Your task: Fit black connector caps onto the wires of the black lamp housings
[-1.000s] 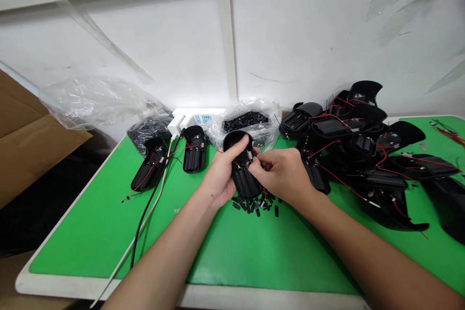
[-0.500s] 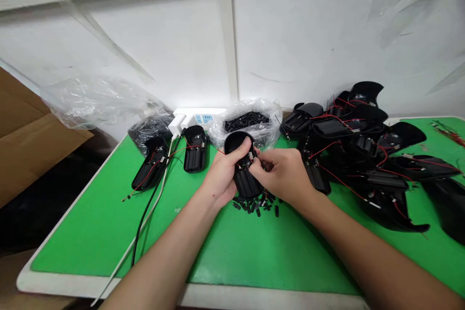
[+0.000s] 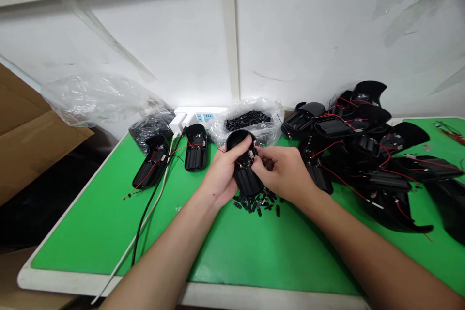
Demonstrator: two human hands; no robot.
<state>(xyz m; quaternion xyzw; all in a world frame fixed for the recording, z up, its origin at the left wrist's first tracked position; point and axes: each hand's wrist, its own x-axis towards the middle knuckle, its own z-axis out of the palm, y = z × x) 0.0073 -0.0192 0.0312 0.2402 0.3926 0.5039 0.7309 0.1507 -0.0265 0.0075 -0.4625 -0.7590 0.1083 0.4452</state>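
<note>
My left hand (image 3: 225,173) grips a black plastic housing (image 3: 248,182) over the middle of the table, its thumb laid across the hollow upper part. Inside the housing are a small white connector, red wire and ribbed black compartments. At the right edge of the housing, my right hand (image 3: 285,168) is closed in a pinch, thumb tip beside the connector. Whatever lies between those fingertips is too small or hidden to make out. Small black plastic pieces (image 3: 259,207) lie scattered on the green mat just below the housing.
Similar wired housings form a pile (image 3: 378,155) on the right; a housing (image 3: 195,150) and another housing (image 3: 150,164) lie left. Behind my hands sits an open plastic bag (image 3: 218,131) of black pieces. A white power strip (image 3: 221,111) and cables (image 3: 145,223) occupy the left side.
Both hands keep nearly the same hold on the housing. My right fingertips have shifted slightly at its right edge. The whole view has moved a little.
</note>
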